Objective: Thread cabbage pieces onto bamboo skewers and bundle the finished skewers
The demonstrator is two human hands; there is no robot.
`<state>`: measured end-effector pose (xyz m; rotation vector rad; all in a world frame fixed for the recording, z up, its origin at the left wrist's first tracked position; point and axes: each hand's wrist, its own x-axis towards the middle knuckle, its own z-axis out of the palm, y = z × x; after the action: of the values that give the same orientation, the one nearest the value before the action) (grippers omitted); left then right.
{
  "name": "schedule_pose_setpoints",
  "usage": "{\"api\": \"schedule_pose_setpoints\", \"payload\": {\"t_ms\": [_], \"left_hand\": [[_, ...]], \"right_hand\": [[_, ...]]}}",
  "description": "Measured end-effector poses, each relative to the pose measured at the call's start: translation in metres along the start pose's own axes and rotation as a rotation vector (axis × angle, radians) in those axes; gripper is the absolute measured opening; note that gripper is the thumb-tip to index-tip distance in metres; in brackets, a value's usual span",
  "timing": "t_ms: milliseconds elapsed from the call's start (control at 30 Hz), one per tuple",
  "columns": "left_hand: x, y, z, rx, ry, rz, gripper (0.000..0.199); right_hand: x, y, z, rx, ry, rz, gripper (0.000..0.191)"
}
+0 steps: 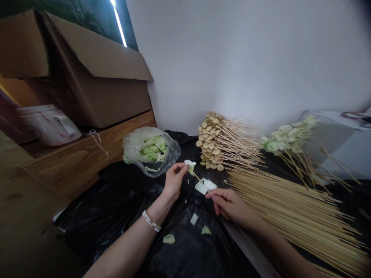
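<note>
My left hand [174, 180] pinches a pale green cabbage piece [189, 166] at the tip of a thin bamboo skewer [199, 182]. My right hand [228, 204] grips the skewer's other end. A white cabbage piece [205, 186] lies just beyond my right fingertips. Behind my left hand sits a clear plastic bag [151, 151] of cut cabbage. Farther back is a stack of skewers threaded with round tan slices [211, 143]. Bare bamboo skewers [290, 210] lie in a large bunch right of my right hand, and cabbage-loaded skewers [290, 138] rest beyond them.
A black plastic sheet [185, 251] covers the work surface, with several cabbage scraps on it. A cardboard box [95, 77] and a white plastic bucket [49, 125] stand on a wooden ledge [87, 154] at the left. A white wall [232, 58] rises behind.
</note>
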<state>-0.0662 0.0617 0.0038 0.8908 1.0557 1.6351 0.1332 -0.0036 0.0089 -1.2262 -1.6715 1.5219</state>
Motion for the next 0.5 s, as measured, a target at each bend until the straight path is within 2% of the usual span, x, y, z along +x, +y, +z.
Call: {"api": "schedule_pose_setpoints", "payload": {"t_ms": [200,367,500], "left_hand": [[-0.002,-0.001,0.002,-0.059,0.000,-0.074,0.028],[-0.003,0.003,0.003,-0.122,-0.026,-0.186,0.032],[-0.003,0.005,0.004,-0.138,-0.040,-0.215,0.034]], "right_hand": [[0.002,0.003,0.001,-0.021,0.027,-0.018,0.030],[0.006,0.010,-0.001,-0.194,0.084,-0.111,0.027],[0.007,0.011,-0.003,-0.316,0.130,-0.193,0.026]]}}
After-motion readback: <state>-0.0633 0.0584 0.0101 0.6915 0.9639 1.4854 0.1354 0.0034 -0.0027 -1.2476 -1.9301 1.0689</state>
